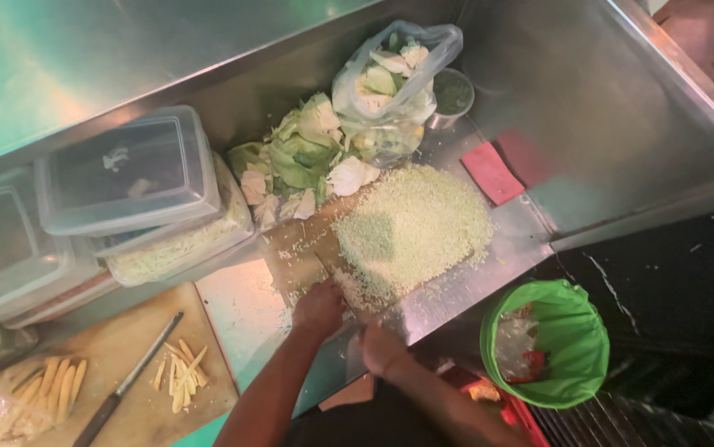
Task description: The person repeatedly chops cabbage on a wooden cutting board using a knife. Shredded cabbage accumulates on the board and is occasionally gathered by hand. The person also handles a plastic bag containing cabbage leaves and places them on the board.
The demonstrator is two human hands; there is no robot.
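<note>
Steel counter [506, 248], dim kitchen. Chopping step: shredded cabbage [411, 228] heaped on board [295, 252]. Left hand [318, 309] fisted, probably around knife; right hand [382, 349] curled, grip unclear. Next: gather pile carefully, spills likely.

Two hands [349, 327], two cutting boards [125, 348], one knife [125, 382], one green-lined bin [568, 331], one plastic bag [394, 79], one red cloth [491, 172], one steel cup [454, 95].
</note>
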